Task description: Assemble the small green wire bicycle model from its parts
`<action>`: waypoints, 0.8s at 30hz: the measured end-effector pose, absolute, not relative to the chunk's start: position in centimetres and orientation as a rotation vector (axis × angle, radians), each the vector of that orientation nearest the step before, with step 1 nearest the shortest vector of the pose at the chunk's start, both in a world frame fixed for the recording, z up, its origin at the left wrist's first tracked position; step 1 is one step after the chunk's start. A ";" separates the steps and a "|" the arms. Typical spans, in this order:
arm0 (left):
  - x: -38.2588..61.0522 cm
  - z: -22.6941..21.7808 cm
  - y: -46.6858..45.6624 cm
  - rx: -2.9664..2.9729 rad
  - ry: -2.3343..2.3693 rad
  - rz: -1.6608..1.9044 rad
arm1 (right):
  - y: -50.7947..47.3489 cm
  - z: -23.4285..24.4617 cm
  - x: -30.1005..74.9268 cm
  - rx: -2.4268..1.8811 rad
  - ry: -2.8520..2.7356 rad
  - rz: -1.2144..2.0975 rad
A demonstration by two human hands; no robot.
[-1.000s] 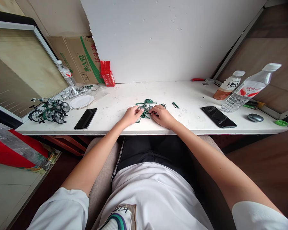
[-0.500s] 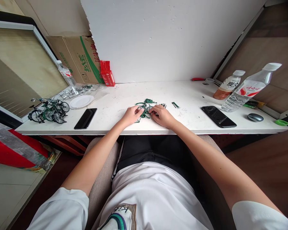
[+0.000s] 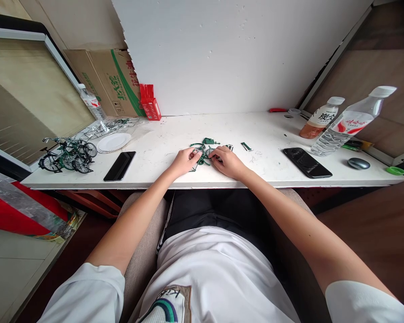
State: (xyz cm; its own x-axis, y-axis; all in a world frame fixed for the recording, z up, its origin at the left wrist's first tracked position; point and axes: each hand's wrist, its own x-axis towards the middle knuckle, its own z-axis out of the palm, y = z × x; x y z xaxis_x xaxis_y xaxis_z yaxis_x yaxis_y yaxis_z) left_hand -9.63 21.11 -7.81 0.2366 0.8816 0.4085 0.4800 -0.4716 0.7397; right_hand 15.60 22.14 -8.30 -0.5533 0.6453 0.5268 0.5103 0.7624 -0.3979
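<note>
Both my hands rest on the white table (image 3: 175,134) near its front edge, meeting over a small green model bicycle (image 3: 203,157). My left hand (image 3: 184,160) pinches the model's left side with curled fingers. My right hand (image 3: 226,161) grips its right side, fingers closed on a wheel. Loose green parts (image 3: 208,142) lie just behind the model, and a small green piece (image 3: 245,146) lies to the right.
Finished green model bicycles (image 3: 67,154) stand at the left end beside a white plate (image 3: 113,142) and a black phone (image 3: 120,165). Another phone (image 3: 307,162), two bottles (image 3: 348,121), a mouse (image 3: 358,163) sit right. A cardboard box (image 3: 111,80) and red box (image 3: 150,105) stand behind.
</note>
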 end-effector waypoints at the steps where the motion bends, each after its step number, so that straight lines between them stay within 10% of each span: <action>1: -9.6 -7.8 21.1 2.050 1.245 1.145 | 22.1 -8.3 15.6 -0.860 -2.282 0.260; 24: -9.7 -8.0 21.3 2.050 1.263 1.129 | 22.3 -8.4 15.6 -0.828 -2.279 0.225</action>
State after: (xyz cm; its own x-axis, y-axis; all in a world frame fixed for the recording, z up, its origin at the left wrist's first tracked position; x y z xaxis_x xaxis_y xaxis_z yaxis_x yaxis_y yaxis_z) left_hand -9.74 21.35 -7.99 0.2347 0.8873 0.3970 0.4933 -0.4606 0.7379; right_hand 15.60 22.32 -8.40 -0.5575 0.6202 0.5519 0.5003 0.7815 -0.3729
